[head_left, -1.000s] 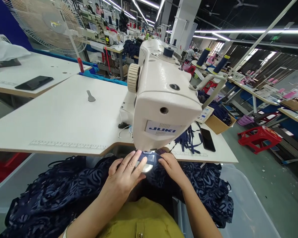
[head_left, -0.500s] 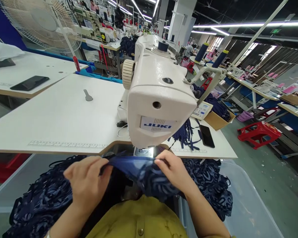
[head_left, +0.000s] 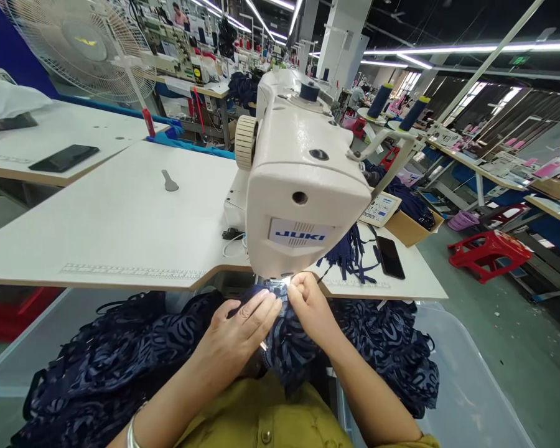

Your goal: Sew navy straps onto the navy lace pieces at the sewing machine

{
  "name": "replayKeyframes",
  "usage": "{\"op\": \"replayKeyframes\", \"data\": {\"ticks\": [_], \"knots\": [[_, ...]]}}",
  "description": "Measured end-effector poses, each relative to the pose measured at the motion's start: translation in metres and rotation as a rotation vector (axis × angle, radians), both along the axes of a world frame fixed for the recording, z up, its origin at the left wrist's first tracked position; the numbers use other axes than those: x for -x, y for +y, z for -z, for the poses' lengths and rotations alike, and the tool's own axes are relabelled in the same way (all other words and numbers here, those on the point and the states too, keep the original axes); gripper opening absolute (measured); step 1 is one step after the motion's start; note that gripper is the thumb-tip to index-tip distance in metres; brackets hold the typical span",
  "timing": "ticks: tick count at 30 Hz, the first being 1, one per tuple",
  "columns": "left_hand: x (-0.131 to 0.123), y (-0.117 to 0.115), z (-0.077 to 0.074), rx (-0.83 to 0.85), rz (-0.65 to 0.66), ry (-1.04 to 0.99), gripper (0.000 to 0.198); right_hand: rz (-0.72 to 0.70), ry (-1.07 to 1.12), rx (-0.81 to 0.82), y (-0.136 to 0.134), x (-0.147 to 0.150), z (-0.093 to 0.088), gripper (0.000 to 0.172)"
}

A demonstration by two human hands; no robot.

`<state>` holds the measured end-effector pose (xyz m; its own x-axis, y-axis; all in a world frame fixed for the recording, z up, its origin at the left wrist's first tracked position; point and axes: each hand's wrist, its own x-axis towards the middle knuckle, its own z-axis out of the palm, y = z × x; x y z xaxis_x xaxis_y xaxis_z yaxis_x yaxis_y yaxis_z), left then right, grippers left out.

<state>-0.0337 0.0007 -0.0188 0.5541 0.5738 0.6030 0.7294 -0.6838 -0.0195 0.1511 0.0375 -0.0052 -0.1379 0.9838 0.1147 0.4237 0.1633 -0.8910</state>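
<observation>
A piece of dark blue patterned fabric (head_left: 287, 348) runs from under the head of the white sewing machine (head_left: 303, 186) down toward my lap. My left hand (head_left: 245, 333) lies on its left part, fingers stretched out and close together, tips near the needle area. Curled at the fabric's right edge, my right hand (head_left: 310, 305) pinches it just below the machine head. The needle and presser foot are mostly hidden by the head and my fingers.
Heaps of patterned fabric (head_left: 107, 367) lie in clear plastic bins (head_left: 471, 367) on both sides. On the white table (head_left: 121, 211) are a small metal piece (head_left: 170, 182), navy strips (head_left: 348, 255) and a phone (head_left: 391, 257). A fan (head_left: 84, 46) stands at left, a red stool (head_left: 490, 254) at right.
My left hand has let go of the stretched left end of the fabric and moved right to lie flat beside the needle area. The fabric now sits under the machine head.
</observation>
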Motion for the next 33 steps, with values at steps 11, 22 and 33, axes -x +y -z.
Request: {"op": "replayKeyframes", "data": {"ticks": [11, 22, 33], "knots": [[0.004, 0.002, -0.002, 0.039, -0.073, -0.093, 0.044, 0.014, -0.074, -0.046, 0.016, 0.002, -0.007, 0.005], [-0.001, 0.004, -0.003, 0.013, -0.099, -0.092, 0.039, 0.043, -0.120, -0.078, 0.020, 0.002, -0.002, 0.004], [0.008, 0.009, 0.009, 0.053, -0.059, -0.039, 0.053, 0.037, -0.012, -0.064, 0.028, -0.009, 0.010, 0.014]]}}
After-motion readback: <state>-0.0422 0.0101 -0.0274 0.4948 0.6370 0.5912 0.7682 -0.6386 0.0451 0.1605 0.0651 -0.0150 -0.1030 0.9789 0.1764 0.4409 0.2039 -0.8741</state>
